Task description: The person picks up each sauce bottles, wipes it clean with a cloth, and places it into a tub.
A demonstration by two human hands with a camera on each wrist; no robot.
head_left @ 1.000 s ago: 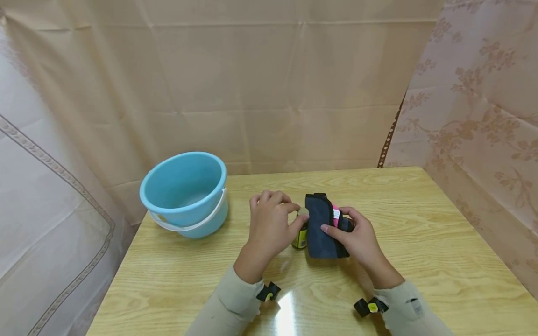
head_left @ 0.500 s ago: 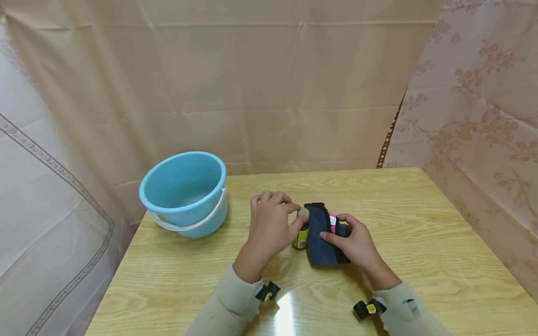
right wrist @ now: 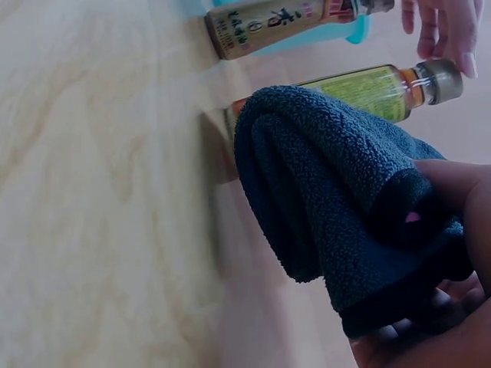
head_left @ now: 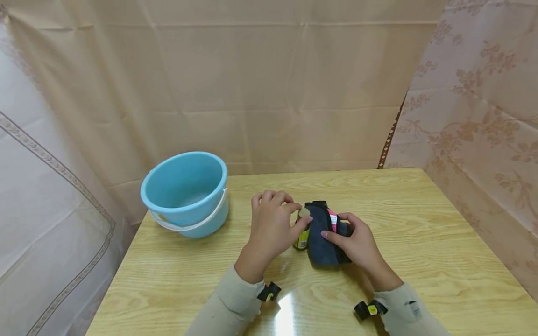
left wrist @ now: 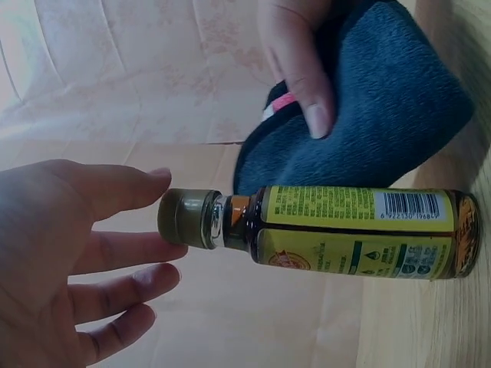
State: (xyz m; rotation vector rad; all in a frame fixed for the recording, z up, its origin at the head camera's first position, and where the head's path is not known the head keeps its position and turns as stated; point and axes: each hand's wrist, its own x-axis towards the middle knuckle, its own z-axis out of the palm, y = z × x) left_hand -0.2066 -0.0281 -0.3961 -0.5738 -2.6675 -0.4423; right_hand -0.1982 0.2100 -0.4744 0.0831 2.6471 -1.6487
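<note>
A small glass bottle (head_left: 302,240) with a yellow-green label and dark contents stands upright on the table (head_left: 420,224). My left hand (head_left: 271,224) pinches its olive cap (left wrist: 186,218) between thumb and index finger; the other fingers are spread loosely beside it. A folded dark blue cloth (head_left: 321,238) with black edging and a pink-and-white tag is gripped by my right hand (head_left: 359,238), thumb on the near face. The cloth lies right along the bottle's right side and overlaps part of it in the right wrist view.
A light blue bucket (head_left: 185,179) with a white handle stands at the table's left back. In the right wrist view a second bottle (right wrist: 284,27) with a brownish label stands beyond the first. Beige curtains (head_left: 269,93) hang behind the table.
My right hand has brought the cloth slightly lower and nearer along the bottle's side, mostly in the first half second. My left hand keeps its pinch on the bottle's cap.
</note>
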